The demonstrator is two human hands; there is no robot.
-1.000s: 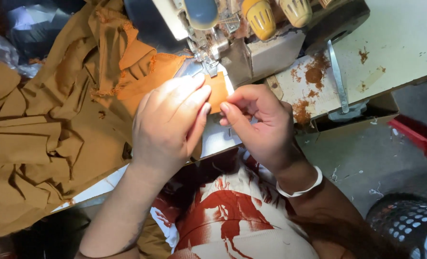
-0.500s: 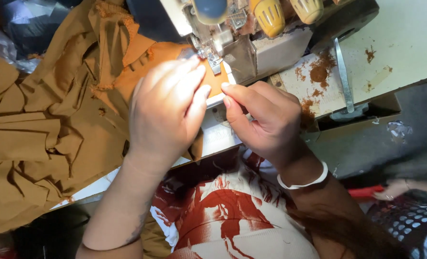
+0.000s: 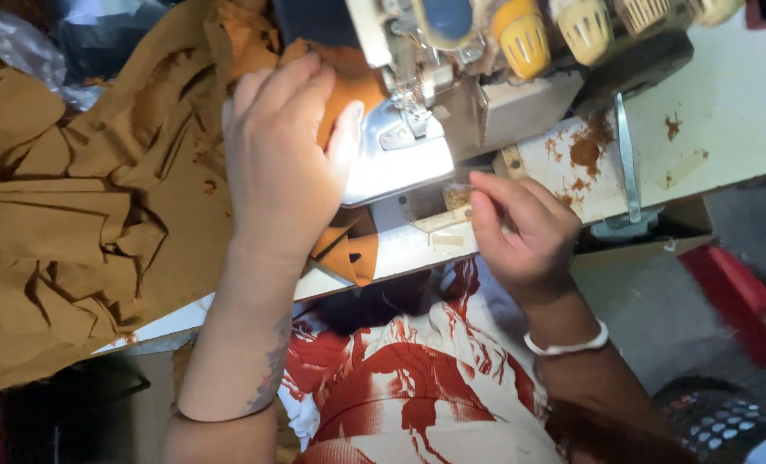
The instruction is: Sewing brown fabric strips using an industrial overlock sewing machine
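On the machine bed, my left hand [image 3: 284, 163] lies flat and open on the brown fabric [image 3: 99, 223] by the presser foot [image 3: 409, 107]; my right hand [image 3: 520, 232] has dropped away from it to the table edge [image 3: 417, 249], fingers curled, grasping nothing I can see

Crumpled ochre-brown fabric [image 3: 99, 215] on the table, edge under sewing-machine foot [image 3: 409, 103].

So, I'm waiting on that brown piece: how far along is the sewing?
Mid-job, it seems. Looks done: hard to say; no finished seam is visible. In hand: the left hand presses the orange-brown fabric flat beside the presser foot of the sewing machine, while the right hand rests at the table edge, off the cloth. Left: a big heap of fabric lies bunched beside the machine.
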